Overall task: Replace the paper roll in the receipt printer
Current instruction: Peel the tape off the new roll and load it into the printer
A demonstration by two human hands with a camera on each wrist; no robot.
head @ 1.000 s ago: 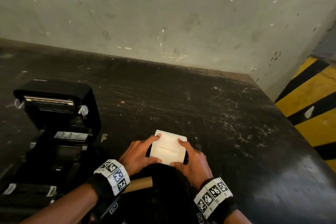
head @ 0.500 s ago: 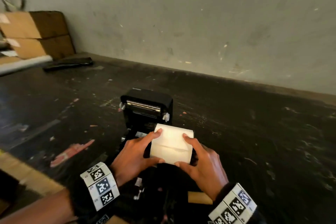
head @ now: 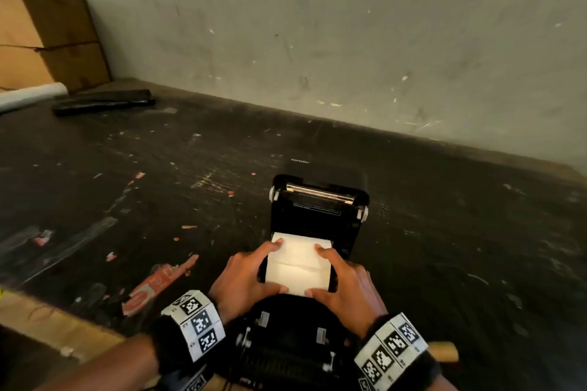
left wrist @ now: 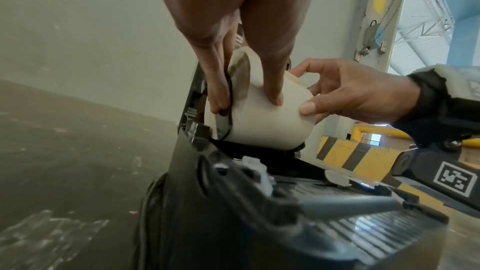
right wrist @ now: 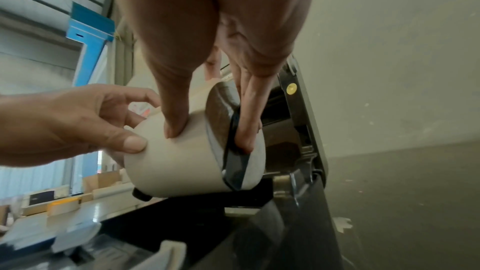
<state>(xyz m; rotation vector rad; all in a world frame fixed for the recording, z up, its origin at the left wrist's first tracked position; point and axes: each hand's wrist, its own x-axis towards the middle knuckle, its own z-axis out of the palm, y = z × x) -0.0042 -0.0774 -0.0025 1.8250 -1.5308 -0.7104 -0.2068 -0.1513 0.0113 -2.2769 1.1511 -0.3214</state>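
Paper roll [head: 297, 267] now over the printer [head: 317, 216] bay (lid open), axis left-right; left hand [head: 244, 279] and right hand [head: 343, 286] grip its ends, bay directly below.

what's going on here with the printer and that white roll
A person is loading a fresh paper roll into a black receipt printer whose lid stands open. Both hands hold the roll by its ends: the left hand and the right hand, thumbs on top, fingers against the black end holders. The roll sits at the mouth of the paper bay, not clearly seated yet. A bare cardboard core lies on the table beside the printer.
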